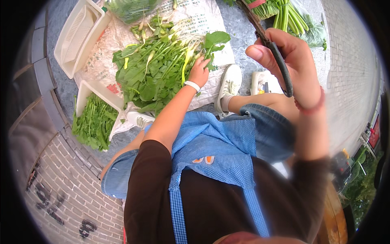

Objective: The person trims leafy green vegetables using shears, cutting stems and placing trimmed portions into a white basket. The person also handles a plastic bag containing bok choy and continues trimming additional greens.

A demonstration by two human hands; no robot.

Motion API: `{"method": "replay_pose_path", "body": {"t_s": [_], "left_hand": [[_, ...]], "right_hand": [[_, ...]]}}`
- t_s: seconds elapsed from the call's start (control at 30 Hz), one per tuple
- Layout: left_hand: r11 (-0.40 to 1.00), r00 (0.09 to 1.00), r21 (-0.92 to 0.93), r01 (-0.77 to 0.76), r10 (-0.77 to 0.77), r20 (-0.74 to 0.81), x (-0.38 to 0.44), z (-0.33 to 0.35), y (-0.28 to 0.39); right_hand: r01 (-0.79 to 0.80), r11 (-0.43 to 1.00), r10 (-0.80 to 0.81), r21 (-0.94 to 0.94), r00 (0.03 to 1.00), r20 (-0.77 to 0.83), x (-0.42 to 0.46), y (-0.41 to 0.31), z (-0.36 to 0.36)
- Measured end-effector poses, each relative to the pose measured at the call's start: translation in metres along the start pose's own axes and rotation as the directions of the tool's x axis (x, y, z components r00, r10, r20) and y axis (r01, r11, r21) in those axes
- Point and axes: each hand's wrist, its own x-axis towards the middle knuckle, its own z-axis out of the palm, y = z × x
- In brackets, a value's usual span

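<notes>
My left hand (199, 72) rests at the right edge of a pile of leafy greens (152, 76), fingers apart against the stems. Pale roots (182, 33) fan out at the pile's far end. One broad leaf (217, 39) sticks out just beyond my fingertips. Raised to the right, my right hand (292, 61) grips what look like scissors (278, 58) with a dark curved handle and rusty metal, their far end cut off by the view's top edge. Yellow strips (187, 61) lie among the greens, which rest on a white woven sack (207, 18) bearing print.
A white plastic basket (68, 71) stands at the far left. Nearer, another white container (103, 94) holds trimmed-looking greens (94, 119). Bundled green stalks (286, 15) and bagged greens (313, 33) lie at the upper right. A white box (257, 80) sits beside my right shoe (230, 80).
</notes>
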Motion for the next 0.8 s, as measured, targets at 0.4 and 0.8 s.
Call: {"method": "replay_pose_path", "body": {"t_s": [0.4,0.8], "left_hand": [[0.973,0.386,0.130,0.188,0.048,-0.921,-0.082,-0.263,-0.009],[0.493,0.211,-0.313,0.812,-0.747,-0.631,-0.179,-0.300,-0.153]], "right_hand": [[-0.027,0.988,0.027,0.152,1.000,-0.001,-0.002,-0.011,0.017],[0.013,0.999,-0.010,0.048,0.999,-0.052,0.008,-0.024,0.035]]}}
